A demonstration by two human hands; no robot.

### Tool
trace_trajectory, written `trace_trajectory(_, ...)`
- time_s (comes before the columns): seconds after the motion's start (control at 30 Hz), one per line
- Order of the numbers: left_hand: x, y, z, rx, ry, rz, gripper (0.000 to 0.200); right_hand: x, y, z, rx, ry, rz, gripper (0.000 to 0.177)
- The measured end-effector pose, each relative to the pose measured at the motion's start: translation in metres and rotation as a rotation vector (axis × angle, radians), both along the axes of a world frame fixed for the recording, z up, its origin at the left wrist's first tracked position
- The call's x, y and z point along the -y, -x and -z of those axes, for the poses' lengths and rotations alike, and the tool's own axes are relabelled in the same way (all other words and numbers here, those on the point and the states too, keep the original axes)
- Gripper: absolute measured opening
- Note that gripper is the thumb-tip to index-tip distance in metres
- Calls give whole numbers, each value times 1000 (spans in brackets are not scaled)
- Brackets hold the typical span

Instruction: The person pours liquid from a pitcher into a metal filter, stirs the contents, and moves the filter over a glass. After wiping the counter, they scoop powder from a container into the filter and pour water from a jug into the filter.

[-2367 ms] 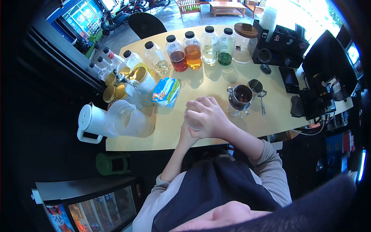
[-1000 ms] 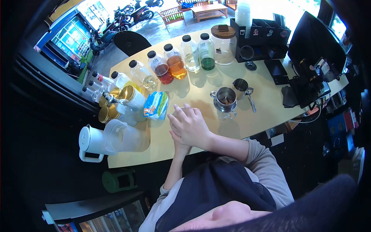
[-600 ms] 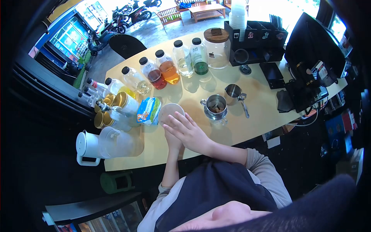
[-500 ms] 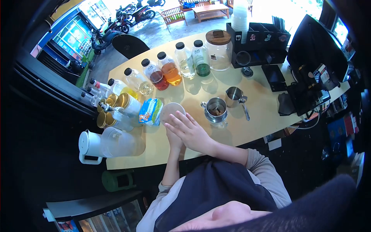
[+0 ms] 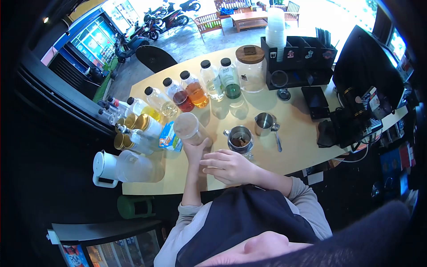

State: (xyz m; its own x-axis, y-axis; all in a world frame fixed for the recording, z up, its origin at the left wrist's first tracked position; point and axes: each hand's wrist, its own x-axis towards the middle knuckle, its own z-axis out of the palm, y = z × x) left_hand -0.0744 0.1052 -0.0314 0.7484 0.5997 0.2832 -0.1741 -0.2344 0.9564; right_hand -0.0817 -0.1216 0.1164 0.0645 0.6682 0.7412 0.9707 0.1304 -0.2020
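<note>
The left hand [image 5: 194, 151] grips a jar [image 5: 186, 126], the right hand [image 5: 232, 167] has fingers loosely parted, both toward the surface [image 5: 299, 134]'s near edge

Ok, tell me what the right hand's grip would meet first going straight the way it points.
Probably the left wrist, just past the right grip in this picture, though depth is unclear and it might pass above or below.

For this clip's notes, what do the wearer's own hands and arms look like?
The left hand and right hand are bare and ungloved. The greyish left sleeve and right sleeve look finely ribbed and stop short of the wrists, leaving much of the forearms uncovered.
</note>
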Motion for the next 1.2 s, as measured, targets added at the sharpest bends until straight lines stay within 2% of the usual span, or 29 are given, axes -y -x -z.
trace_trajectory(0.07, -13, -13, 12, -3, -88, -42, 82, 20, -8, -9, 23, -49, 22, 22)
trace_trajectory(0.13, -18, -24, 13, 142, -143, -43, 77, 41, -17, -18, 40, -167, 60, 19)
trace_trajectory(0.17, -23, -29, 14, 139, -140, -40, 77, 52, -22, -15, 37, -164, 63, 19)
trace_trajectory(0.3, -33, -43, 9, 21, -190, -53, 82, 90, -46, 7, -20, -448, 306, 22)
trace_trajectory(0.37, -31, -49, 0, 13, -200, -76, 84, 108, -61, 27, -146, -523, 493, 17)
trace_trajectory(0.4, -29, -52, -6, 9, -223, -107, 87, 115, -69, 35, -147, -522, 494, 17)
trace_trajectory(0.47, -31, -58, -8, -1, -247, -137, 90, 123, -86, 51, -383, -486, 776, 17)
trace_trajectory(0.5, -34, -61, -7, -11, -241, -148, 93, 123, -93, 62, -387, -485, 777, 17)
trace_trajectory(0.57, -34, -65, -9, -23, -238, -158, 96, 121, -105, 86, -585, -382, 1048, 15)
trace_trajectory(0.6, -32, -66, -12, -11, -198, -157, 97, 122, -108, 98, -588, -382, 1048, 15)
trace_trajectory(0.67, -32, -68, -10, 2, -158, -159, 99, 122, -111, 119, -892, -285, 1001, 24)
trace_trajectory(0.77, -37, -65, 11, -23, -199, -175, 102, 117, -114, 134, -1028, -293, 939, 28)
trace_trajectory(0.83, -26, -55, 26, -123, -141, -146, 94, 118, -119, 144, -1096, -256, 940, 29)
trace_trajectory(0.9, -14, -41, 47, -100, -156, -190, 87, 120, -122, 152, -1167, -213, 940, 30)
trace_trajectory(0.97, 4, -24, 56, -83, -172, -239, 79, 121, -122, 158, -1327, -291, 803, 30)
trace_trajectory(1.03, 28, -7, 51, -189, -7, -229, 59, 121, -124, 175, -1409, -330, 740, 30)
trace_trajectory(1.2, 50, 16, 52, -170, 6, -97, 49, 118, -108, 172, -1579, -492, 670, 28)
